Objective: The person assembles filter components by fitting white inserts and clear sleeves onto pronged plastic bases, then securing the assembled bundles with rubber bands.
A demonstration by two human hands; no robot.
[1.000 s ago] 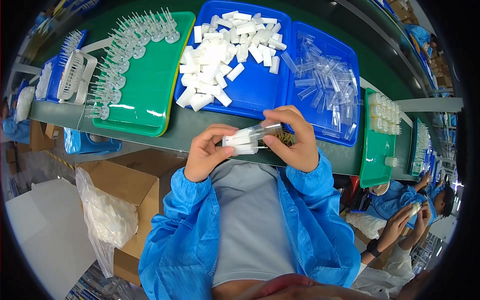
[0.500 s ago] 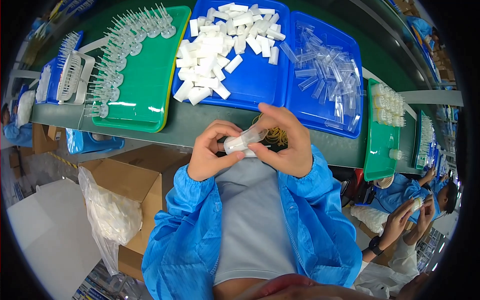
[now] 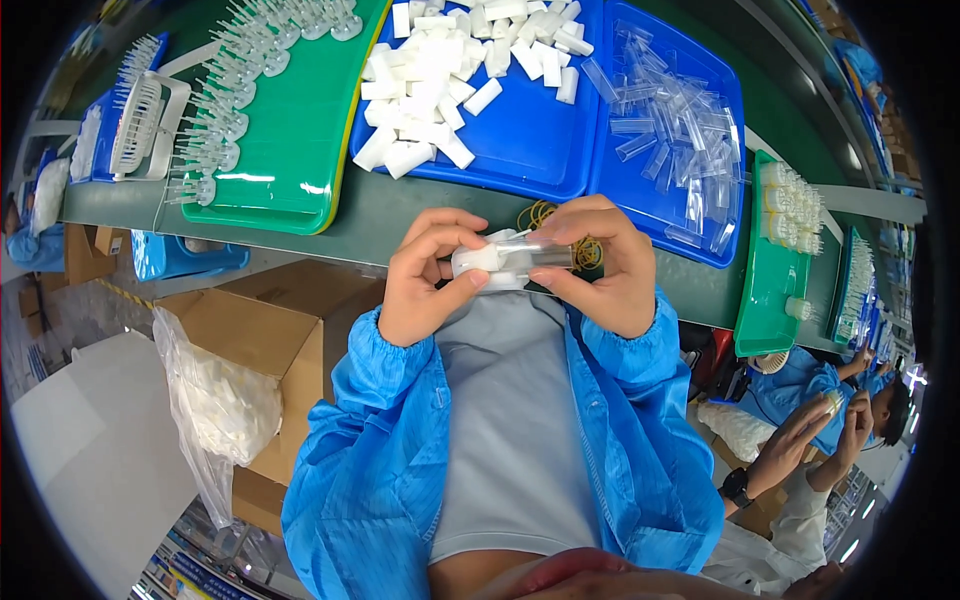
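L grip (image 3: pixel 425 285) w/ white pcs (image 3: pixel 486 258), R grip (image 3: pixel 618 270) w/ tube (image 3: pixel 553 257); tray (image 3: pixel 530 140) beyond

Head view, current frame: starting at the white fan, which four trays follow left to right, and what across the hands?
White fan, wide green tray with pronged pieces, wide blue tray with white blocks, narrower blue tray with clear tubes, narrow green tray with white assemblies. Hands: left hand, white part, clear tube, right hand.

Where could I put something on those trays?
The big green tray has bare room between its spiky pieces and the blue tray beside it. That blue tray is bare at lower right, below the white blocks. Clear tubes crowd most of the next blue tray.
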